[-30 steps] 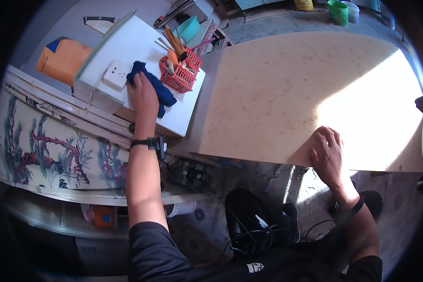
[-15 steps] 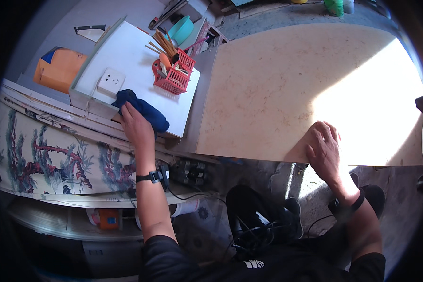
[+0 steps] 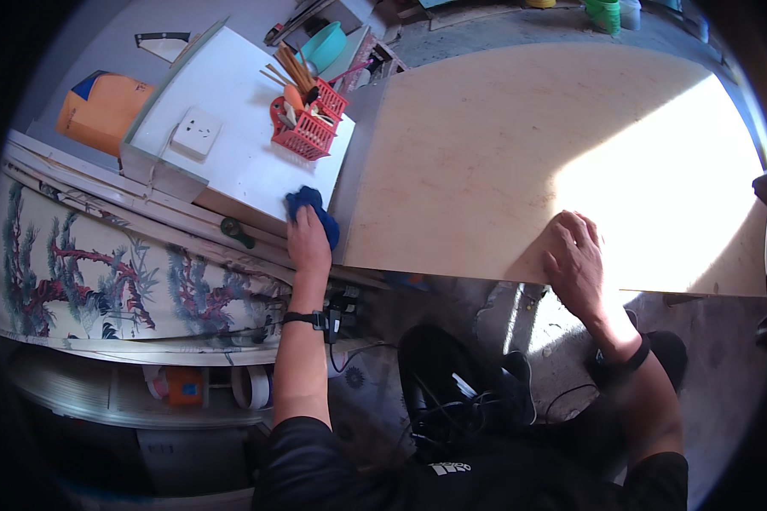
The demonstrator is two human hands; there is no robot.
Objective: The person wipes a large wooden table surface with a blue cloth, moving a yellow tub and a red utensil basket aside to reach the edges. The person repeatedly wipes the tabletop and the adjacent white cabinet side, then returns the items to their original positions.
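Under my left hand (image 3: 308,243) is a bunched blue cloth (image 3: 325,223), pressed on the near right corner of a white cabinet top (image 3: 239,94). Its fingers are closed on the cloth, and part of them is hidden. My right hand (image 3: 576,260) rests on the near edge of a beige table top (image 3: 460,162), fingers slightly curled and a little apart, holding nothing. Beyond the cloth on the white top stands a red plastic basket (image 3: 305,136) with chopsticks (image 3: 294,71) and other utensils in it. A white socket box (image 3: 195,133) sits further left.
Sunlight falls across the table's right side. A cleaver (image 3: 163,44) and an orange packet (image 3: 106,109) are at the upper left. A turquoise basin (image 3: 322,47) stands behind the basket. Near the cabinet's front edge is a dark green round-ended object (image 3: 237,232). Cables (image 3: 464,409) hang by my legs.
My left hand has moved right along the cabinet's near edge with the blue cloth, uncovering the dark green object. My right hand has stayed on the table; the view has shifted slightly.
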